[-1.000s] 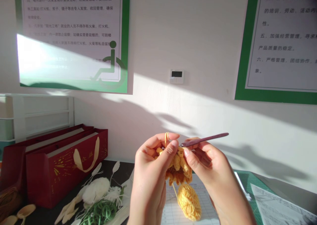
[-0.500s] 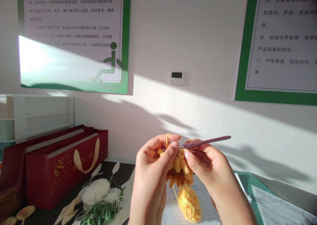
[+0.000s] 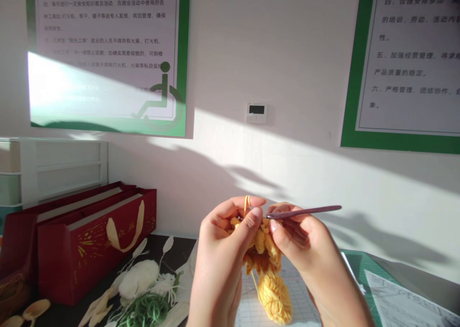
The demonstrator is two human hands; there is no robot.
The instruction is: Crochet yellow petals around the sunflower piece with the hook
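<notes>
Between my hands is a yellow and orange crochet piece [image 3: 262,250] with ruffled, petal-like edges. My left hand [image 3: 224,243] pinches it from the left, thumb on the front, with yellow yarn [image 3: 247,204] looped over the raised index finger. A crochet hook [image 3: 309,212] with a dark purple handle is held in my right hand [image 3: 305,240], its tip end at the top of the piece and its handle pointing right. Below the piece, a ball of yellow yarn [image 3: 275,298] lies on a printed sheet. The hook's very tip is hidden among the stitches and fingers.
Dark red gift bags [image 3: 97,250] stand at the left beside a white drawer unit [image 3: 68,166]. Green yarn [image 3: 145,310] and white yarn [image 3: 138,281] lie on the dark table. To the right are a green cutting mat [image 3: 362,264] and a paper [image 3: 406,298].
The hook has tilted flatter and shifted slightly right, its handle end lower. Both hands and the crochet piece have moved a little to the right. The yarn ball stays in place.
</notes>
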